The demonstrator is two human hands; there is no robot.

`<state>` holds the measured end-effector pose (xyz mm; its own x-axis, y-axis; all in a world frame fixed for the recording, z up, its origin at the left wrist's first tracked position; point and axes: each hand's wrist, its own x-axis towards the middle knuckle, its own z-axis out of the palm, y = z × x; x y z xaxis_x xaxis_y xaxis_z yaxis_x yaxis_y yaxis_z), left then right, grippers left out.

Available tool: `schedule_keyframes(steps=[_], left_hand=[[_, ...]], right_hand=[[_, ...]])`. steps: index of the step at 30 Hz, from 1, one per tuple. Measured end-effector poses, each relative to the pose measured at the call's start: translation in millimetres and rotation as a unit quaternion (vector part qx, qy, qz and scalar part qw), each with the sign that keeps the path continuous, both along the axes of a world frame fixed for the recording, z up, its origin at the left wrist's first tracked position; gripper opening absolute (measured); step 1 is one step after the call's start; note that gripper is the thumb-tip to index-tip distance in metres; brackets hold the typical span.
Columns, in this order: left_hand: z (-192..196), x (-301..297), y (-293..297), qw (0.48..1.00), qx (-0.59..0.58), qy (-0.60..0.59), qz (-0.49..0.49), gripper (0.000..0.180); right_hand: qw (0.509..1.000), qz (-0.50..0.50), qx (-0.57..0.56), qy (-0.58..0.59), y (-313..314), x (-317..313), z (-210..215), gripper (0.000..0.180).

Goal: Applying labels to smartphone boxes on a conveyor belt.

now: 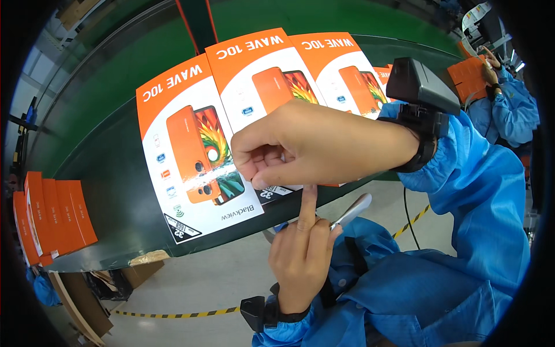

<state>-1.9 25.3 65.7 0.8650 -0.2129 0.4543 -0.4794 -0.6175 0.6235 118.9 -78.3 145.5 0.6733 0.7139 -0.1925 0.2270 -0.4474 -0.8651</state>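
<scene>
My right hand point(321, 141) reaches in from the right, over the orange-and-white phone boxes. Its fingers are curled and the thumb presses toward the forefinger at the lower edge of the middle box point(254, 52); what is in the pinch, if anything, is too small to name. My left hand point(300, 254) is below the table edge, forefinger stretched up and the other fingers bent around a slim silver-white tool point(351, 209) with a rounded end. The left box point(185, 150) lies face up with a bright glare across its picture. A third box point(332, 58) overlaps to the right.
The boxes lie on a dark green bench point(110, 185). Orange boxes point(60, 217) stand in a row at its left end. At upper right a person in blue point(509, 110) handles orange boxes point(467, 78). Yellow-black tape point(179, 314) marks the floor.
</scene>
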Motion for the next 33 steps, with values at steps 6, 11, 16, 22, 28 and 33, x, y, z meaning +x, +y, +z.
schedule_keyframes(steps=[6,11,16,22,28,33], left_hand=[[0.7,0.0,-2.8,1.000,-0.004,0.017,-0.009,0.022],[0.8,0.6,-2.2,1.000,-0.002,0.012,-0.011,0.022],[0.7,1.7,-2.3,1.000,-0.001,0.017,-0.015,0.023],[0.2,2.2,-1.2,1.000,0.000,0.014,-0.014,0.023],[-4.1,0.7,-0.8,1.000,-0.003,0.008,-0.009,0.021],[-1.3,1.9,0.6,1.000,-0.001,0.009,-0.009,0.021]], right_hand=[[1.000,-0.003,0.010,-0.001,-4.1,-1.5,-2.6,0.006],[0.999,0.007,0.024,-0.025,-4.5,-1.8,-4.8,0.005],[0.999,0.003,0.020,-0.025,-4.9,-1.1,-6.7,0.006],[0.999,0.004,0.012,-0.041,-3.7,-1.4,-5.3,0.007],[0.977,0.043,0.058,-0.202,-6.7,-9.3,-21.4,0.010],[0.911,0.002,-0.097,-0.400,-8.3,-12.8,-21.5,0.029]])
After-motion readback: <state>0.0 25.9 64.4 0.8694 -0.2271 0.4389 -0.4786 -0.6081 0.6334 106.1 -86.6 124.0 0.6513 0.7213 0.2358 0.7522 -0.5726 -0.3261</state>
